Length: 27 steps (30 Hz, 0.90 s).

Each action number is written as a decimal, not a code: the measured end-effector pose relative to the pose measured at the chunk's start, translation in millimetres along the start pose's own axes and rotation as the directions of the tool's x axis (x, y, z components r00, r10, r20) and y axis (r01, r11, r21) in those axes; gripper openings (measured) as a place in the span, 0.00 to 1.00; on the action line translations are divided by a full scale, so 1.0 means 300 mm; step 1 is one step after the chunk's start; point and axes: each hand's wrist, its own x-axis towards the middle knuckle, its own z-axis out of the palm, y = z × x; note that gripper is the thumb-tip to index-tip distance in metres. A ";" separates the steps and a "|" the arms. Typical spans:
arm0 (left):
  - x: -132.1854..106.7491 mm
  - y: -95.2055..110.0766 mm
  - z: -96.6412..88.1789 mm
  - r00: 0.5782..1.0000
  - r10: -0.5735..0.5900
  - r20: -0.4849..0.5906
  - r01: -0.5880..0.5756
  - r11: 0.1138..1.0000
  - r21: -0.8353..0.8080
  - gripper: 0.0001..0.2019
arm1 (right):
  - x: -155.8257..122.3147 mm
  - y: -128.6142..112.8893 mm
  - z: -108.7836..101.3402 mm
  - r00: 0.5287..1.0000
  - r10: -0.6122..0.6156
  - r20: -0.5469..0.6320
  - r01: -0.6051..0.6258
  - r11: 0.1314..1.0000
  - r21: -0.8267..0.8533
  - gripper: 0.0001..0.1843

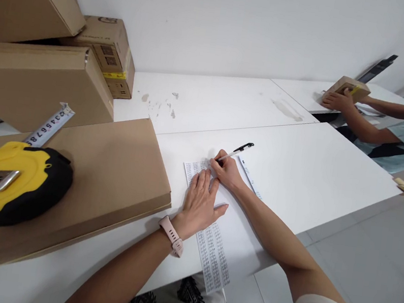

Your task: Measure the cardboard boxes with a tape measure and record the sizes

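Observation:
My right hand (227, 169) grips a white pen (238, 151) with a black clip end, its tip hidden behind the fingers near the top of a printed sheet (215, 257). That sheet is long and narrow, covered in columns of small print, and its lower end hangs over the table's front edge. Flat across its middle lies my left hand (201, 201), fingers stretched out and thumb apart; a pink wristband (171, 235) is on that wrist. Another paper with blue print along its edge (250, 176) lies just right of my right hand.
A flat cardboard box (111, 159) bears a yellow and black tape measure (14, 186), its blade partly out. More cartons (106, 54) are stacked at the back left. At the far right another person holds a small box (344, 88) over the white table (298, 154).

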 end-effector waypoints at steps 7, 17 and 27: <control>-0.001 0.000 0.001 1.000 -0.003 -0.012 0.003 1.000 -0.024 0.37 | 0.002 0.009 0.003 1.000 -0.012 -0.010 0.012 1.000 0.000 0.09; -0.002 -0.004 0.012 0.999 0.005 -0.032 -0.006 1.000 -0.018 0.37 | 0.000 -0.014 -0.002 1.000 0.009 -0.027 -0.008 0.999 0.032 0.09; 0.000 0.001 0.002 1.000 0.000 -0.019 -0.001 1.000 -0.015 0.37 | 0.001 -0.017 -0.004 1.000 0.007 -0.028 -0.007 1.000 -0.005 0.09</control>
